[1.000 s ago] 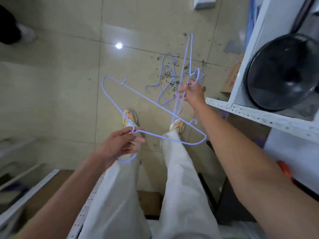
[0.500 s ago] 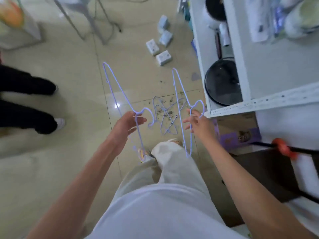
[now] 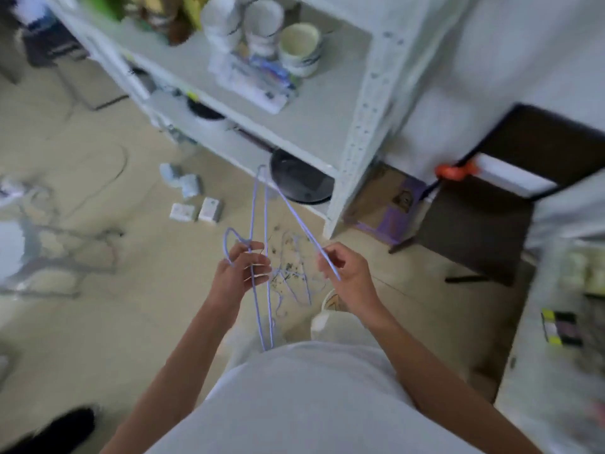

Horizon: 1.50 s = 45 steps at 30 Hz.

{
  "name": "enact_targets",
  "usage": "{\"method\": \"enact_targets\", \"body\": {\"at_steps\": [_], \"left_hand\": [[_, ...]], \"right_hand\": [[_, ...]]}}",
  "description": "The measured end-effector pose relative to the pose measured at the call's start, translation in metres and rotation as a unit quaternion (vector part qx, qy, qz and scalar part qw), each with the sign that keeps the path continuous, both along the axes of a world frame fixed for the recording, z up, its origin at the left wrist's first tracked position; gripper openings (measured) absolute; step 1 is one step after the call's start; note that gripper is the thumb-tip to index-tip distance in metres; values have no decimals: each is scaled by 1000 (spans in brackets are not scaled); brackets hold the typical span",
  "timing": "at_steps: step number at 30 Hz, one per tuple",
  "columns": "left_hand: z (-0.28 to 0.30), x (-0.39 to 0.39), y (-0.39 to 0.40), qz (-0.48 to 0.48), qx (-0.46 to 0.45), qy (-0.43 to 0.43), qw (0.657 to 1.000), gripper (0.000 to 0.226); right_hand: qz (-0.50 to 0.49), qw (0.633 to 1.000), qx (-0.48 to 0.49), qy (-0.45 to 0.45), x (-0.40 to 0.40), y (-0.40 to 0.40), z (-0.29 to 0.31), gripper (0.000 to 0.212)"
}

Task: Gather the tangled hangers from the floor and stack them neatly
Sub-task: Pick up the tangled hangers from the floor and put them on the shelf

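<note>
I hold thin lilac wire hangers in front of my chest. My left hand (image 3: 240, 273) grips one hanger (image 3: 253, 204) by its neck, hook to the left, its frame running up and down. My right hand (image 3: 347, 273) pinches a wire of a second hanger (image 3: 294, 213) that slants up to meet the first near its top end. Between my hands, down on the floor, lies a tangle of more lilac hangers (image 3: 296, 276) amid dark crumbs.
A white metal shelf unit (image 3: 360, 132) stands ahead with bowls (image 3: 299, 47) on top and a black pan (image 3: 299, 181) on the lowest shelf. Small white boxes (image 3: 196, 209) lie on the tiled floor. A dark chair (image 3: 484, 224) is right; another person's dark shoe (image 3: 65, 427) is lower left.
My head has lifted, so the shelf now fills the top of the view. Both hands have come closer together and the two held hangers now meet at their top ends.
</note>
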State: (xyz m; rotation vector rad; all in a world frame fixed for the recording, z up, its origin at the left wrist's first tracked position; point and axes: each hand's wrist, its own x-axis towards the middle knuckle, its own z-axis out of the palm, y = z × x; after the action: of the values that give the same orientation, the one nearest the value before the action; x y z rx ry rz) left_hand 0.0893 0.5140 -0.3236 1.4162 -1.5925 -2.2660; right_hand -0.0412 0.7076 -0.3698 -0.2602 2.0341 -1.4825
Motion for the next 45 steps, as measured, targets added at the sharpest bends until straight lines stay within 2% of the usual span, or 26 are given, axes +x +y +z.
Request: {"method": "enact_targets", "body": {"at_steps": [4,8,12,16,19,25,30,35,38,41,43,45], "left_hand": [[8,-34,9,-145,0,30,989,21],[15,-55,30,-299,-16,53,953,26],[26,-73,71,-426,-30,119,897,21],[52,-77,144,-538,-31,192,820,24],[66,-75,213,-598,-24,207,774,25],[93,-63,358,-667,-2,238,706,20],[123,-56,463,-707,-7,271,653,27],[152,-55,549,-736,-43,335,587,24],[164,-57,593,-756,-57,390,522,22],[168,-63,633,-777,-89,426,454,19],[165,-70,657,-779,-144,464,397,21],[163,-78,682,-770,-195,509,332,24]], "right_hand": [[-143,989,13,30,18,34,29,11],[-310,946,89,46,58,75,58,24],[-450,881,134,52,102,126,84,15],[-566,811,129,73,147,187,114,12],[-613,779,101,83,177,241,133,6],[-664,736,54,120,217,352,152,3],[-710,692,22,129,240,417,161,4],[-760,632,37,148,251,470,188,21],[-795,575,60,184,258,502,198,22],[-850,482,77,199,262,540,189,30],[-900,397,-10,179,262,572,173,31],[-931,300,-164,128,260,603,153,25]]}}
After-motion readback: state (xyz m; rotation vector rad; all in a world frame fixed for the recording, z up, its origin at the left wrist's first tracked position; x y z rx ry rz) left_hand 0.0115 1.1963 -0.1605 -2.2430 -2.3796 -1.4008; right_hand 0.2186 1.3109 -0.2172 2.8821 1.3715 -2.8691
